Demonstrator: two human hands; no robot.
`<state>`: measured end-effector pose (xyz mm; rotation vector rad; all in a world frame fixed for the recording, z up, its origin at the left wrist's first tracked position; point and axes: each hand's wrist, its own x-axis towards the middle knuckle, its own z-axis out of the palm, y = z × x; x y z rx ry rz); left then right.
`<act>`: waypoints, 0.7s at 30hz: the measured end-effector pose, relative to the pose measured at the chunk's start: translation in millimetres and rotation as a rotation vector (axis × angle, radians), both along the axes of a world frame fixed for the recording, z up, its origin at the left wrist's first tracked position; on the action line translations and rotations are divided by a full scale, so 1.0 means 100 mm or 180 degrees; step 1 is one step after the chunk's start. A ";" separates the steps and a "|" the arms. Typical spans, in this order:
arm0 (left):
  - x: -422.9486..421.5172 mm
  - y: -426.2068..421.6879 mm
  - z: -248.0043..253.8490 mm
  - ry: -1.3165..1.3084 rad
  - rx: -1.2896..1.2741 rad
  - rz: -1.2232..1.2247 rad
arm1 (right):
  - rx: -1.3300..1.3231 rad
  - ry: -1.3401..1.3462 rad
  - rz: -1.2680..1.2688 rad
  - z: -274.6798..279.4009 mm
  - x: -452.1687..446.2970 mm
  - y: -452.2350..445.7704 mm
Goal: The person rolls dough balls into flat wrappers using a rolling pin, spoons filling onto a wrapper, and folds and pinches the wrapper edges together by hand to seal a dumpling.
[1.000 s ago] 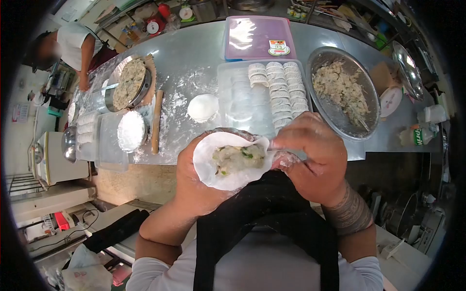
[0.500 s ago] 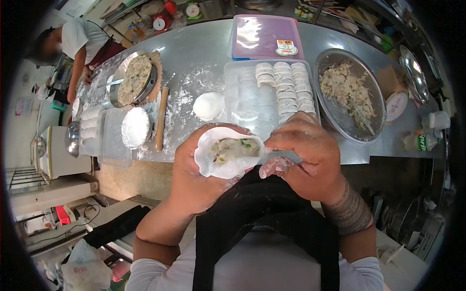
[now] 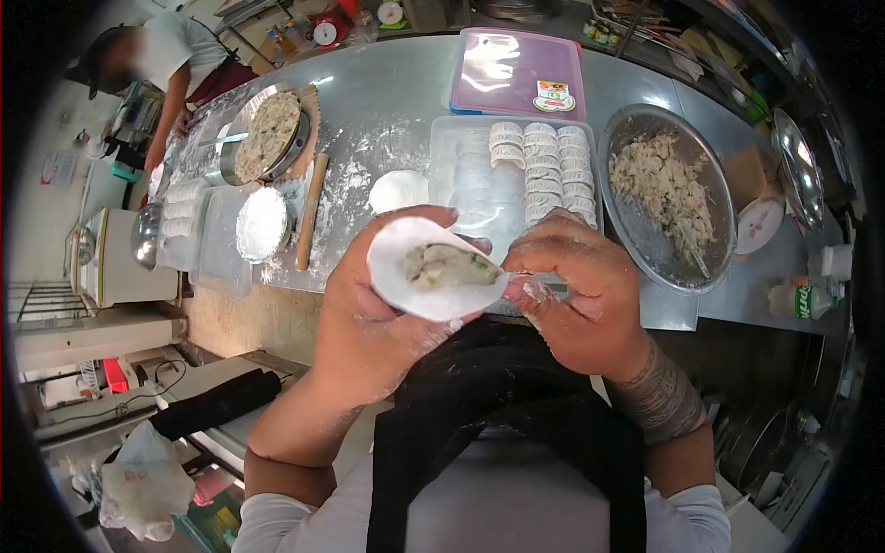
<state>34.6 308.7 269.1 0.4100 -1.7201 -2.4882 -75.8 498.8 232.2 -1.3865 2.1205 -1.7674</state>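
Note:
A round white dough wrapper (image 3: 392, 276) with pale, green-flecked filling (image 3: 447, 267) in its middle lies in my left hand (image 3: 364, 318), whose fingers curl beneath and around it. My right hand (image 3: 581, 295) pinches the wrapper's right edge between thumb and forefinger. Behind the hands, a clear plastic tray (image 3: 461, 170) holds rows of pleated dumplings (image 3: 542, 170) on its right side. To the right of the tray is a large metal bowl (image 3: 722, 235) of chopped filling (image 3: 664, 184). Left of the tray, a stack of white wrappers (image 3: 398, 191) sits on the floured steel table (image 3: 369, 83).
A rolling pin (image 3: 312, 212), a bowl of flour (image 3: 262, 225) and a pan of filling (image 3: 269, 134) stand to the left. Another person (image 3: 175, 55) is at the table's far left. A purple lid (image 3: 516, 74) lies behind the tray.
The wrapper has tilted and lifted slightly in my left hand, its right edge drawn to a point. My right finger and thumb have closed together on that edge.

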 end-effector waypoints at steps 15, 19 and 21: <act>0.04 0.70 -0.27 0.0579 -0.0042 0.0486 | -0.0264 -0.0398 0.0142 -0.03 -0.16 0.42; 0.01 0.78 -0.31 0.0528 -0.0186 0.0427 | -0.0203 -0.0293 0.0367 -0.04 -0.23 0.56; -0.01 0.82 -0.31 0.0508 -0.0143 0.0450 | -0.0199 -0.0258 0.0375 -0.05 -0.24 0.60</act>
